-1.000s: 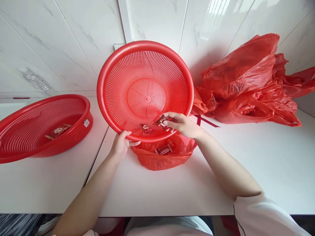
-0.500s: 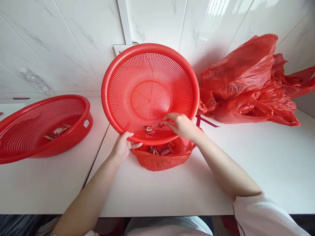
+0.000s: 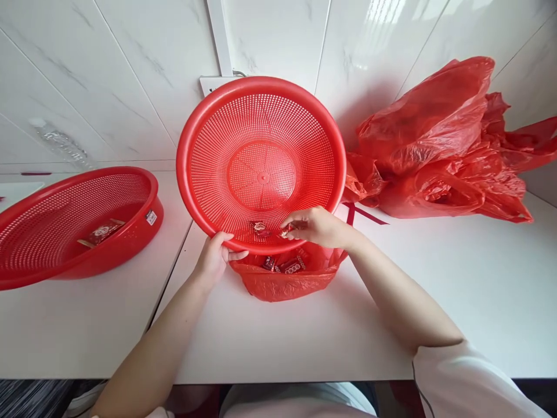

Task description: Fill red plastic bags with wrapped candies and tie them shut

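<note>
Gripping red basket (image 3: 261, 177) at seven o'clock with left hand (image 3: 213, 258); poising right hand (image 3: 319, 227), curled narrow, over wrapped packet (image 3: 285, 234) inside at five, unable to tell if holding; noting second packet (image 3: 260, 229) at six; apparently picking packets out, calling for secure pinch.

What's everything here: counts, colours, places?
Tilted basket: one, red, centre
Left basket: one, red, left
Open bag: one, red, centre
Packets: at least five, dark red, baskets and open bag
Bag heap: one, red, right
Bottle: one, clear, behind left basket
Sticker: one, white, left basket
Tabletops: two, white, foreground
Strips: at least two, dark red, tabletops
Wall box: one, white, back
Wall: one, white, back
Shirt: one, white, bottom
Left hand: one, bare, holding tilted basket
Right hand: one, bare, inside tilted basket
</note>
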A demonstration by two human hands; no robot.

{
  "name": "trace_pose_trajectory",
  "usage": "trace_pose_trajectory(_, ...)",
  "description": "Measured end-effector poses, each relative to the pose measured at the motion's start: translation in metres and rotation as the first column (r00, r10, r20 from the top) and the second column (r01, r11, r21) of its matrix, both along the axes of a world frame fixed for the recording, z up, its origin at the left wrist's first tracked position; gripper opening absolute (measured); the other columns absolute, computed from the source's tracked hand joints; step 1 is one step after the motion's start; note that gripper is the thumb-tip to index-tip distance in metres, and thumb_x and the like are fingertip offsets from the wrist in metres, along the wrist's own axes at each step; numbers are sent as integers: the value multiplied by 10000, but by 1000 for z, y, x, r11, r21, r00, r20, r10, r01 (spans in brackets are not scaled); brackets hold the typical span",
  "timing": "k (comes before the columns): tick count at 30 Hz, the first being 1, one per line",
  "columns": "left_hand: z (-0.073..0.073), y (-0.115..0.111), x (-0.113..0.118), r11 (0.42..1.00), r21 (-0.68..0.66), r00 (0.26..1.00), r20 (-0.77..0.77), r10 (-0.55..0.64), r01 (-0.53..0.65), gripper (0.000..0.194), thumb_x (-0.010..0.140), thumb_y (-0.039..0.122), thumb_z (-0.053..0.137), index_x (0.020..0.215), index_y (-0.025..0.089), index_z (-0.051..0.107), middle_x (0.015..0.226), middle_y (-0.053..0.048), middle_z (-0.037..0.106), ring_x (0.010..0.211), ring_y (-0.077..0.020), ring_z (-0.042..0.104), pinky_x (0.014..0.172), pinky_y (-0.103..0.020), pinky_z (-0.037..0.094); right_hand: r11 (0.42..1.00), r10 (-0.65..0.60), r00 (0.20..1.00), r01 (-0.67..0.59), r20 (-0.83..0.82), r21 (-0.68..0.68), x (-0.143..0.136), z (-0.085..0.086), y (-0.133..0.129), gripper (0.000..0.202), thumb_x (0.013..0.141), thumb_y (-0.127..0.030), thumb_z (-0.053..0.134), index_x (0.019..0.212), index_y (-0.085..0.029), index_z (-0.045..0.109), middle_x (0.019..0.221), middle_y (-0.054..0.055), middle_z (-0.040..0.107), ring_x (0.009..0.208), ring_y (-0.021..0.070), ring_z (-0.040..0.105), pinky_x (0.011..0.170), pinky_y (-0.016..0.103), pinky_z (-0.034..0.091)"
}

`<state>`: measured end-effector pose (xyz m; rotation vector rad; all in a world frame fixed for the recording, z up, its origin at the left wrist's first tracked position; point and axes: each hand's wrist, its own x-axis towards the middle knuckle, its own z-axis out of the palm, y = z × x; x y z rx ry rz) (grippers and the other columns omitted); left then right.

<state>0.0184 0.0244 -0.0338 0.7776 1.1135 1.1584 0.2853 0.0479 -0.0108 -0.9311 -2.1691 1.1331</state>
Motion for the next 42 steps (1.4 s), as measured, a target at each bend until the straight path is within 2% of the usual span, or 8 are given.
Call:
trace_pose_trajectory(4,1,2,-1,1000,-3,999,22,23,-23,214,676,188,630,883,149,591,899,-35,602,819,-179,625,560,-285,615,923,-137,937,4,-320,-384,0,1,-1,373,828,-314,697,1180,-194,672,952,53,747,934,158,704,872,328,584)
trace_pose_trajectory(10,1,1,0,999,3,999,28,35,-35,210,683,186,622,888,153,594,910,-41,598,839,-184,619,577,-288,615,864,-274,832,-7,-483,-504,-1,11,-4,375,809,-306,729,1164,-191,687,1123,76,713,1033,181,690,909,277,582)
trace_pose_trajectory(13,0,0,1,1000,-5,1000,22,19,-18,206,694,187,616,896,153,601,928,-51,613,853,-196,628,586,-291,617,872,-365,773,88,-518,-482,0,13,-3,340,783,-323,756,1091,-185,715,1063,71,731,935,158,718,821,226,604)
trace_pose_trajectory(21,-3,1,-1,1000,5,1000,10,2,-2,198,714,183,614,910,164,602,958,-49,647,843,-199,653,578,-296,620,905,-290,879,124,-378,-406,12,13,-1,274,793,-385,721,980,-185,733,907,44,741,853,149,720,816,282,594)
trace_pose_trajectory(26,-2,1,-1,1000,10,1000,5,5,-5,166,722,177,608,887,162,604,933,-38,659,804,-180,659,565,-282,618,993,-97,995,97,3,-66,14,20,-7,218,855,-360,639,968,-198,731,882,23,739,793,146,687,768,292,554)
trace_pose_trajectory(31,-2,-6,6,996,-19,997,7,-82,82,245,729,208,624,969,154,630,988,-78,695,893,-233,685,594,-296,628,960,-149,977,105,154,260,-1,9,-11,305,932,-374,523,1137,-215,685,1087,59,715,963,196,671,887,342,504)
trace_pose_trajectory(36,0,-15,13,987,-25,987,20,-156,157,324,738,225,631,1053,150,639,966,-91,711,918,-255,690,635,-325,634,985,28,960,-74,277,156,-19,-14,-13,833,802,-581,647,1481,-185,374,1518,160,380,1374,332,397,1100,477,365)
trace_pose_trajectory(42,3,-10,8,998,21,998,-9,-62,62,277,709,209,637,979,153,608,1026,-78,674,948,-246,670,627,-320,633,991,131,989,-134,74,29,-15,-7,-11,458,836,-247,663,1289,-236,601,1261,72,654,1124,214,636,984,363,500)
